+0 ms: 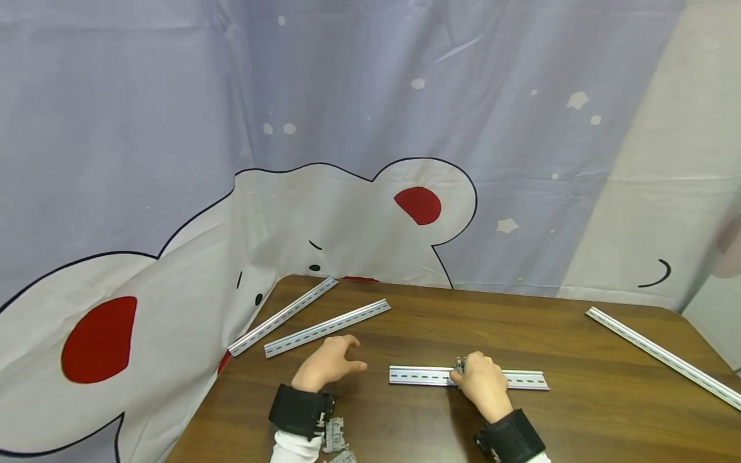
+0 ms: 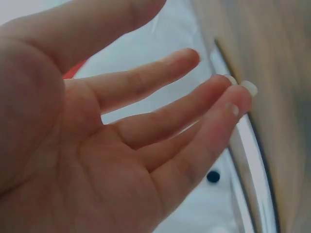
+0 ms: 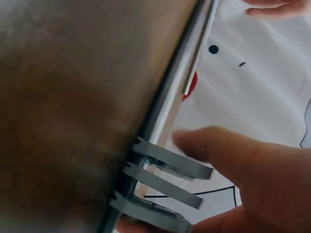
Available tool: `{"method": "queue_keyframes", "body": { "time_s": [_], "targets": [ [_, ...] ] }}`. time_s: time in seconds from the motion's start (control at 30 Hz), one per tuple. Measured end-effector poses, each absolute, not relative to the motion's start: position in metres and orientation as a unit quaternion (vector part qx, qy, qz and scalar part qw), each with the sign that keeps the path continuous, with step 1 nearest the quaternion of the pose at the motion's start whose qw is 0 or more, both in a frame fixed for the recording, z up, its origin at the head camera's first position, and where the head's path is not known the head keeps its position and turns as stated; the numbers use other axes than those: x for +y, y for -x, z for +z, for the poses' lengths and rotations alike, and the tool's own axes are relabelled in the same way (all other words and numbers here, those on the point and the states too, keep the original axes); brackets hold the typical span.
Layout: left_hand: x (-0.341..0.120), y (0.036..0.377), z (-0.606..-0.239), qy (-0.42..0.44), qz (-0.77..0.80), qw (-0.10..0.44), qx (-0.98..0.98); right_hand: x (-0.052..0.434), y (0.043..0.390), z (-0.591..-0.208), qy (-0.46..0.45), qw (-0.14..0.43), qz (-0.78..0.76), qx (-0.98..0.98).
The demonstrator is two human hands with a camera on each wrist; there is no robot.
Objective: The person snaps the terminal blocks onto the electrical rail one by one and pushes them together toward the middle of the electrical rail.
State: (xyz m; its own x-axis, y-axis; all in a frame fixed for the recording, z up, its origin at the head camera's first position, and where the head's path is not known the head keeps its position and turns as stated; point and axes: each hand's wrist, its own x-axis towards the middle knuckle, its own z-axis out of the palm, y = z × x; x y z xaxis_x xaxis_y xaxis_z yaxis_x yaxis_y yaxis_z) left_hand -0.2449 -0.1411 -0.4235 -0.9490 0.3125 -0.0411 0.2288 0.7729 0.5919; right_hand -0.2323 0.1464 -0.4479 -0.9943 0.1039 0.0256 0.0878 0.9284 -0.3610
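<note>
A slotted metal DIN rail (image 1: 419, 375) lies crosswise on the table in the head view. My right hand (image 1: 483, 382) is over its middle, thumb and fingers curled about several thin grey clip-on modules (image 3: 165, 182) that look like terminal blocks. In the right wrist view these stand side by side on the rail's edge, the thumb (image 3: 209, 145) at one end and a finger at the other, partly hidden. My left hand (image 1: 327, 363) hovers left of this rail, palm bare and fingers loosely spread, holding nothing.
Two more slotted rails, one far left (image 1: 283, 316) and one beside it (image 1: 327, 328), lie behind my left hand. Another rail (image 1: 666, 357) slants along the right side. Grey modules (image 1: 334, 436) lie by the left wrist. A printed curtain (image 1: 359, 218) hangs behind the wooden table (image 1: 399, 424).
</note>
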Motion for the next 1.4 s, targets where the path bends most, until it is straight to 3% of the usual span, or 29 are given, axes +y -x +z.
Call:
{"method": "queue_keyframes", "body": {
  "time_s": [0.4, 0.63, 1.4],
  "targets": [
    [-0.205, 0.233, -0.414, -0.040, 0.323, 0.073, 0.943, 0.146, 0.237, -0.457, 0.015, 0.075, 0.217, -0.973],
    [-0.225, 0.231, -0.416, -0.022, 0.324, 0.081, 0.942, 0.160, 0.249, -0.456, -0.005, 0.105, 0.204, -0.973],
    [-0.226, 0.242, -0.430, -0.030, 0.315, 0.097, 0.944, 0.244, 0.350, -0.456, 0.049, 0.070, 0.177, -0.981]
  ]
}}
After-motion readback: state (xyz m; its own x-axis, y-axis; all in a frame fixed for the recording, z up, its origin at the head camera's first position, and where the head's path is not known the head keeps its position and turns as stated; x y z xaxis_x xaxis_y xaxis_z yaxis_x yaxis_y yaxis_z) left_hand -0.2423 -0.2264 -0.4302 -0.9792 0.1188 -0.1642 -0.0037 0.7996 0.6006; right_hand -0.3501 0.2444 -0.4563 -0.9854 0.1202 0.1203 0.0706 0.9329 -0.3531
